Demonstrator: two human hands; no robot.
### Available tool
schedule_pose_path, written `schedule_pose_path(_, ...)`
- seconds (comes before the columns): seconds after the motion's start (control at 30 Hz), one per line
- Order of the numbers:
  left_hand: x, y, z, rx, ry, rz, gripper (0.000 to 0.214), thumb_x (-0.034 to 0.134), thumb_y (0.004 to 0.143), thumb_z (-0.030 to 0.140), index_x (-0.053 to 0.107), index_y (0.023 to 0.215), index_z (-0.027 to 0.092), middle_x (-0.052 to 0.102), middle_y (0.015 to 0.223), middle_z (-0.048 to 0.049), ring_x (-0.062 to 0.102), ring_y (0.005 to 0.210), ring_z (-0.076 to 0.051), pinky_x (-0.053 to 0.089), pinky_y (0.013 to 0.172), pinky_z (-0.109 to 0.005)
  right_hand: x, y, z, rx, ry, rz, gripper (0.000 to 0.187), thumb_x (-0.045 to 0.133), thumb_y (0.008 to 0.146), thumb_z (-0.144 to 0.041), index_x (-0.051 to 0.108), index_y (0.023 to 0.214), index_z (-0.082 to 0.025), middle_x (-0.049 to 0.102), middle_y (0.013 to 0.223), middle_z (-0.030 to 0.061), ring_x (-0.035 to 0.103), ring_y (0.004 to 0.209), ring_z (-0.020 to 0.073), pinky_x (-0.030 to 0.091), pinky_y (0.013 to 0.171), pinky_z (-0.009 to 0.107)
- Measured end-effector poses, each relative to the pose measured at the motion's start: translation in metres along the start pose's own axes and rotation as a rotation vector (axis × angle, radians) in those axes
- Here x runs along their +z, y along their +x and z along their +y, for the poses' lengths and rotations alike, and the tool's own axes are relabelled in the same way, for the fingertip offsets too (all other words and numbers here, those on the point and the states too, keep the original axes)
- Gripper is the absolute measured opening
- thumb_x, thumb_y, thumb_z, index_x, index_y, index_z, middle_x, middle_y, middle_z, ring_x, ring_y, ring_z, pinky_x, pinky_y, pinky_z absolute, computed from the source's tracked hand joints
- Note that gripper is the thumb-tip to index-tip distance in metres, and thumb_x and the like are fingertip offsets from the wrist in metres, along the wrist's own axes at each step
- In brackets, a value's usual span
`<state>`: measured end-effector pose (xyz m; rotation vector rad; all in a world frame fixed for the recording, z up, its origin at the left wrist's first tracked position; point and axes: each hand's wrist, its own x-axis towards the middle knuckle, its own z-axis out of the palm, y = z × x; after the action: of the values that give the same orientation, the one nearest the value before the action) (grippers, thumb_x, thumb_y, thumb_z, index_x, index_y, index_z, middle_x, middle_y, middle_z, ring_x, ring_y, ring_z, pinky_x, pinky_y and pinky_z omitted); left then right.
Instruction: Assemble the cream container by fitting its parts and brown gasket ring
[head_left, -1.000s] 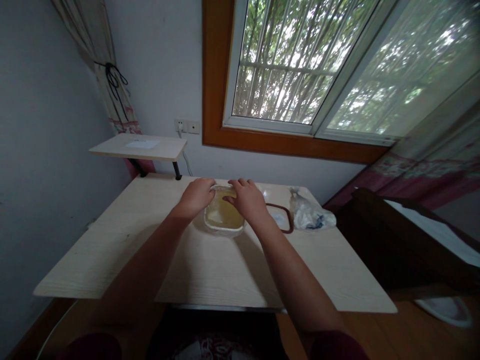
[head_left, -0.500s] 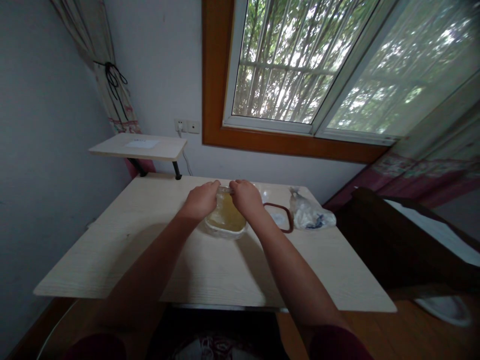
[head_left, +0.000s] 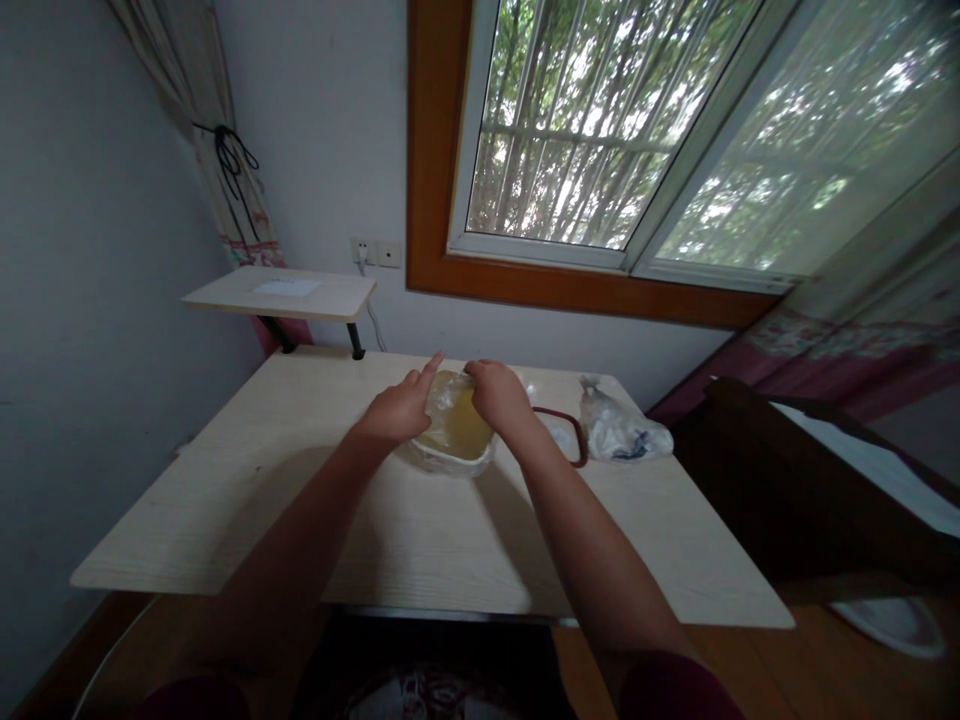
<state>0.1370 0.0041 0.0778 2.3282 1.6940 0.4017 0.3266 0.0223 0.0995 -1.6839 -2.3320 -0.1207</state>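
Note:
A food container [head_left: 466, 438] with a yellowish inside and a whitish rim stands on the table. Clear plastic film [head_left: 448, 402] lies wrinkled over its far left part and hangs around its near side. My left hand [head_left: 403, 407] is at the container's left edge, its index finger stretched out and the other fingers loosely apart, touching the film. At the far right rim, my right hand [head_left: 498, 392] has its fingers curled together on the film; the fingertips are partly hidden. Just right of that hand lies a clear lid with a brown rim [head_left: 581, 440].
A crumpled clear plastic bag [head_left: 626, 425] lies at the right of the light wooden table [head_left: 420, 560]. A small raised shelf [head_left: 330, 300] with a paper label stands at the back left. Behind are a wall socket and a barred window [head_left: 570, 130].
My left hand has loosened from its pinch at the far rim and drawn back slightly left, index finger extended. My right hand stays at the far right rim, shifted slightly right.

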Motion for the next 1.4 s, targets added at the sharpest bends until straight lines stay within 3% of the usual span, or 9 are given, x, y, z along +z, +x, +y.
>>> schedule_pose_path(0.17, -0.007, 0.005, 0.003, 0.075, -0.095, 0.076, 0.110, 0.079, 0.075, 0.039, 0.011, 0.162, 0.031, 0.049, 0.151, -0.0152, 0.058, 0.129, -0.031, 0.047, 0.099, -0.036, 0.004, 0.002, 0.000, -0.001, 0.089, 0.011, 0.046, 0.051, 0.085, -0.003, 0.068, 0.124, -0.021, 0.074, 0.119, 0.0091, 0.068, 0.109, 0.0211, 0.047, 0.095, 0.028)
schedule_pose_path(0.27, -0.010, 0.010, 0.003, 0.143, -0.110, 0.110, 0.079, 0.072, 0.083, 0.036, 0.037, 0.153, 0.025, 0.053, 0.148, -0.0119, 0.055, 0.132, -0.027, 0.044, 0.105, -0.034, 0.009, 0.002, -0.001, -0.006, 0.133, 0.025, 0.045, 0.052, 0.086, -0.005, 0.069, 0.124, -0.021, 0.075, 0.118, 0.0078, 0.068, 0.109, 0.0204, 0.047, 0.095, 0.028)
schedule_pose_path(0.4, -0.011, 0.013, 0.003, 0.096, -0.001, 0.151, 0.030, 0.057, 0.089, 0.020, 0.064, 0.118, 0.019, 0.064, 0.126, -0.0111, 0.062, 0.118, -0.024, 0.046, 0.100, -0.033, 0.014, 0.000, 0.000, 0.000, 0.218, 0.075, 0.041, 0.054, 0.086, -0.007, 0.069, 0.122, -0.021, 0.076, 0.115, 0.0071, 0.069, 0.106, 0.0200, 0.048, 0.094, 0.028)
schedule_pose_path(0.7, -0.007, 0.016, 0.004, -0.043, -0.011, 0.245, 0.022, 0.053, 0.085, 0.011, 0.057, 0.105, 0.021, 0.067, 0.113, -0.0103, 0.063, 0.107, -0.024, 0.047, 0.088, -0.033, 0.008, -0.018, 0.021, -0.060, 0.508, 0.241, 0.043, 0.058, 0.090, -0.021, 0.058, 0.133, -0.018, 0.070, 0.119, 0.0096, 0.066, 0.103, 0.0193, 0.050, 0.096, 0.033)
schedule_pose_path(0.87, -0.006, 0.016, 0.004, -0.101, -0.018, 0.210, 0.025, 0.052, 0.085, 0.012, 0.057, 0.108, 0.021, 0.070, 0.107, -0.0109, 0.065, 0.102, -0.025, 0.047, 0.084, -0.034, -0.002, -0.039, 0.027, -0.106, 0.414, 0.361, 0.031, 0.048, 0.102, -0.030, 0.066, 0.124, -0.019, 0.069, 0.117, 0.0107, 0.061, 0.111, 0.0228, 0.046, 0.102, 0.039)
schedule_pose_path(1.03, -0.005, 0.016, 0.005, -0.130, -0.014, 0.199, 0.027, 0.052, 0.086, 0.013, 0.056, 0.111, 0.021, 0.071, 0.104, -0.0116, 0.067, 0.098, -0.025, 0.047, 0.081, -0.033, -0.008, -0.057, 0.026, -0.328, 0.225, 0.253, 0.028, 0.050, 0.103, -0.033, 0.076, 0.108, -0.024, 0.068, 0.127, 0.0092, 0.053, 0.126, 0.0265, 0.040, 0.110, 0.048)
schedule_pose_path(1.17, -0.005, 0.016, 0.001, -0.119, -0.020, 0.204, 0.025, 0.053, 0.086, 0.013, 0.056, 0.109, 0.021, 0.072, 0.102, -0.0115, 0.068, 0.097, -0.025, 0.047, 0.079, -0.033, -0.007, -0.067, 0.021, -0.498, 0.091, 0.144, 0.028, 0.054, 0.102, -0.038, 0.079, 0.096, -0.027, 0.074, 0.115, 0.0037, 0.041, 0.142, 0.0278, 0.020, 0.123, 0.056)
schedule_pose_path(1.27, -0.005, 0.017, -0.002, -0.105, -0.052, 0.213, 0.023, 0.055, 0.085, 0.014, 0.057, 0.107, 0.021, 0.072, 0.100, -0.0109, 0.068, 0.096, -0.025, 0.047, 0.079, -0.032, -0.006, -0.070, 0.020, -0.526, 0.050, 0.100, 0.031, 0.054, 0.102, -0.040, 0.080, 0.091, -0.027, 0.077, 0.097, 0.0039, 0.039, 0.145, 0.0274, 0.011, 0.125, 0.059)
schedule_pose_path(1.4, -0.006, 0.017, -0.005, -0.103, -0.097, 0.228, 0.023, 0.059, 0.083, 0.015, 0.058, 0.105, 0.022, 0.072, 0.101, -0.0098, 0.067, 0.097, -0.024, 0.047, 0.081, -0.032, -0.003, -0.071, 0.021, -0.524, 0.043, 0.094, 0.030, 0.056, 0.100, -0.040, 0.080, 0.088, -0.025, 0.075, 0.092, 0.0049, 0.040, 0.144, 0.0280, 0.012, 0.125, 0.059)
